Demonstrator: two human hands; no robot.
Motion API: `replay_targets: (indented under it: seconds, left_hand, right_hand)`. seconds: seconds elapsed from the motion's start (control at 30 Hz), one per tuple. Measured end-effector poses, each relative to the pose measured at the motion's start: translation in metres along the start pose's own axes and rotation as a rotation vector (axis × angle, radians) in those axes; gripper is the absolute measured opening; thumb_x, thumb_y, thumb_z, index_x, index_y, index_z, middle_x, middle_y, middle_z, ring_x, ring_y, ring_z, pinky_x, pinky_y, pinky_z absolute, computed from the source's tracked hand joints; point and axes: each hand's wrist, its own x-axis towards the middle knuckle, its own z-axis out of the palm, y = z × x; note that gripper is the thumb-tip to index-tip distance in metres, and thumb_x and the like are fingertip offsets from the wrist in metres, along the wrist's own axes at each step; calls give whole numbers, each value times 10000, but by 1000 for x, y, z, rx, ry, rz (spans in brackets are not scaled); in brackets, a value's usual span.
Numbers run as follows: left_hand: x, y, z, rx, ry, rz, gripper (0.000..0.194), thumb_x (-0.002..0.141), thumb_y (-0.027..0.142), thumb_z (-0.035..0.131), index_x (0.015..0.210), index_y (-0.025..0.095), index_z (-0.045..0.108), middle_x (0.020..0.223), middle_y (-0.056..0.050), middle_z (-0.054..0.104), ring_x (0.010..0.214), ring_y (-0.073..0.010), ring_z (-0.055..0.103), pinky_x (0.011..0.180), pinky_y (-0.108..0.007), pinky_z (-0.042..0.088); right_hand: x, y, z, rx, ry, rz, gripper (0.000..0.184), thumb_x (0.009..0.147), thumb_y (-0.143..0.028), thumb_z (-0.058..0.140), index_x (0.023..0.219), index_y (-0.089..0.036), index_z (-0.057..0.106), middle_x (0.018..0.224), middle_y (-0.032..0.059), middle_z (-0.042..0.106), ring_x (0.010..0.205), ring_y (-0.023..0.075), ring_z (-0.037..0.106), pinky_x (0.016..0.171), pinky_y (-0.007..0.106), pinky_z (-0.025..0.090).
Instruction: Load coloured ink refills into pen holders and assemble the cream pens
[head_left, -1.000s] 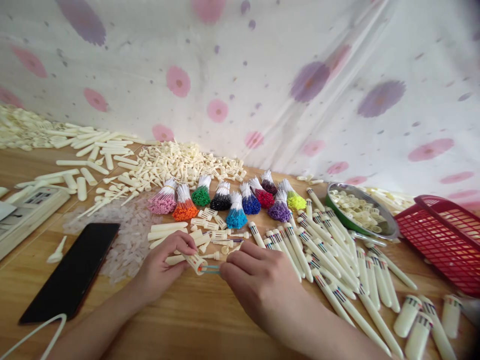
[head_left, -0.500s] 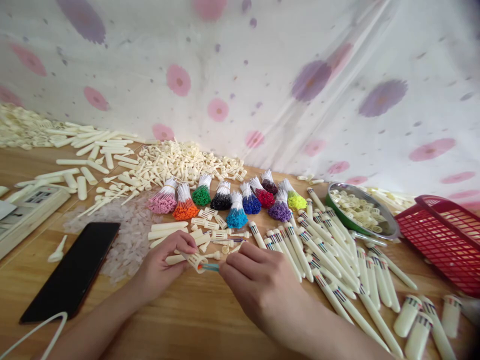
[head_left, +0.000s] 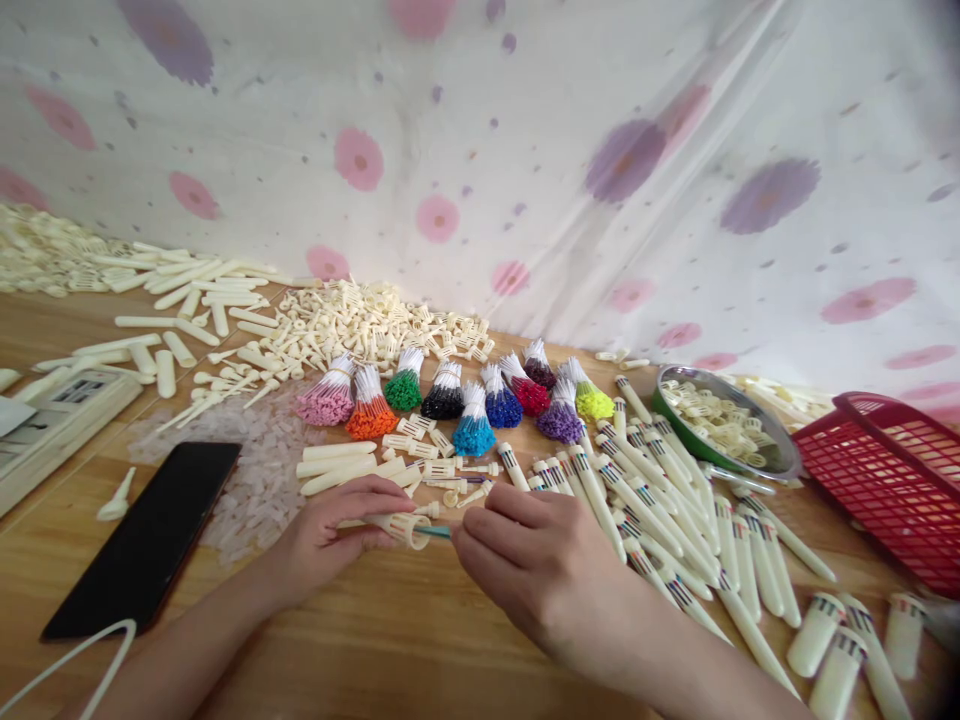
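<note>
My left hand [head_left: 341,540] grips a cream slotted pen barrel [head_left: 409,530] between thumb and fingers, its open ring end facing right. In my right hand [head_left: 536,570], closed fingers pinch a thin teal tool [head_left: 439,532] whose tip meets the barrel's mouth; its exact kind is unclear. Just beyond the hands lie loose slotted cream pieces [head_left: 420,447] and smooth cream tubes [head_left: 337,470]. Behind them stand rubber-banded bundles of coloured-ended sticks, among them an orange bundle [head_left: 367,410], a light blue bundle [head_left: 473,430] and a purple bundle [head_left: 560,415].
Many multicolour pens [head_left: 660,490] spread across the right side, near a metal bowl [head_left: 784,450] of slotted parts and a red basket [head_left: 885,480]. On the left are a black phone [head_left: 146,540], clear plastic bits [head_left: 255,480] and a power strip [head_left: 67,420]. Cream parts [head_left: 352,320] pile along the curtain [head_left: 480,150].
Both hands have shifted slightly right, and the barrel has turned a little. The orange bit seen at the barrel's mouth before is no longer visible there.
</note>
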Motion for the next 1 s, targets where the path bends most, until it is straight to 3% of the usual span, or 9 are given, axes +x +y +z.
replay_targets:
  seconds: [0.2,0.47,1.0]
  left_hand:
    - [1,3,-1,-33,-62,-33,274,769,155,606,1005,263,693,996,-67,678,933,-200,632,749,-272,540]
    - [3,3,-2,-118,12,13,152,748,214,666,898,220,692,881,-55,678,843,-191,639,752,-289,515]
    - [4,4,-2,-125,39,9,122,736,252,681,844,196,684,831,-60,673,808,-189,643,723,-288,515]
  right_hand:
    - [0,0,3,25,-3,46,245,879,-82,416,679,-134,548,668,28,531,585,129,387,513,262,286]
    - [-3,-1,1,189,35,190,182,844,-51,451,787,-129,605,674,27,570,619,135,447,549,249,328]
    - [2,-6,1,132,46,140,275,870,-58,380,693,-132,578,636,22,553,580,123,409,507,249,310]
